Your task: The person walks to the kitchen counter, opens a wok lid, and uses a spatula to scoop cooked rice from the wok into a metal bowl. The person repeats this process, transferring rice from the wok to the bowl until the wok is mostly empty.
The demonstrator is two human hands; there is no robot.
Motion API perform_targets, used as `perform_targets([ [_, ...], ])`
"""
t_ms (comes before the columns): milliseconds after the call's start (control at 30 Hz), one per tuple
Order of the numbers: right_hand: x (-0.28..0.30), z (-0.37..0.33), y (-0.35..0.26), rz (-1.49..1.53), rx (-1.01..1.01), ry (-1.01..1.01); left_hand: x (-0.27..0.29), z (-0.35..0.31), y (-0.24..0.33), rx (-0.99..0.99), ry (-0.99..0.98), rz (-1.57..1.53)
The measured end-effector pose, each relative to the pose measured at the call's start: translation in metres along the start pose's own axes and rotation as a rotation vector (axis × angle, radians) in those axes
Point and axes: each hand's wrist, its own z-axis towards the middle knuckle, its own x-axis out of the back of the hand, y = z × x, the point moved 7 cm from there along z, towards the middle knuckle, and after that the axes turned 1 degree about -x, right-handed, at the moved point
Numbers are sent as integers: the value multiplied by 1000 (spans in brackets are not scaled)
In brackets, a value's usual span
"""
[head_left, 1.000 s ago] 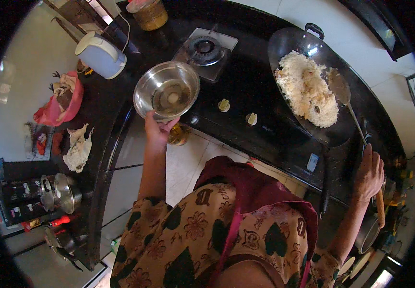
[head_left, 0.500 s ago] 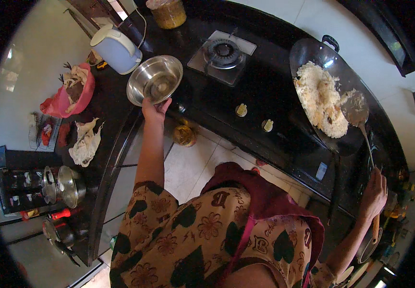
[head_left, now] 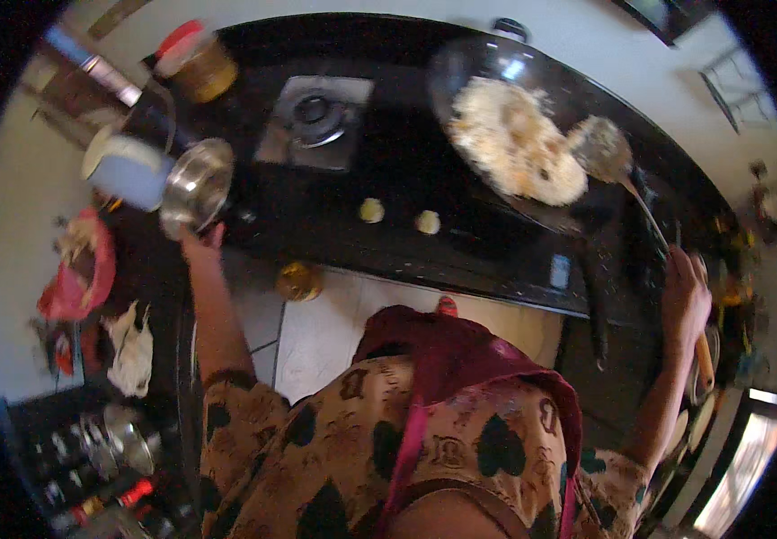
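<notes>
Bowl of shiny silver metal tilts, its rim held by the partly curled left hand. The right hand is closed around a wooden-handled metal spatula.

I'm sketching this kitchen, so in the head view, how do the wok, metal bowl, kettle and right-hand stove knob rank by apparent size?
1. Wok, clearly largest
2. Metal bowl and kettle: too alike to rank
3. Right-hand stove knob, clearly smallest

A steel bowl tilts; a spatula slants beside rice.
</notes>
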Motion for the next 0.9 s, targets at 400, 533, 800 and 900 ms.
perform_targets([
  [400, 23, 45, -11, -431, 417, -113, -245, -407, -135, 172, -1083, 592],
  [533, 45, 55, -25, -544, 453, -258, -278, -574, -212, 1064, -1761, 476],
  [800, 42, 43, -53, -532, 567, -420, -290, -685, -251, 1506, -1195, -34],
  [900, -27, 41, -106, -413, 557, -185, -279, -652, -261, 1317, -1170, 4],
])
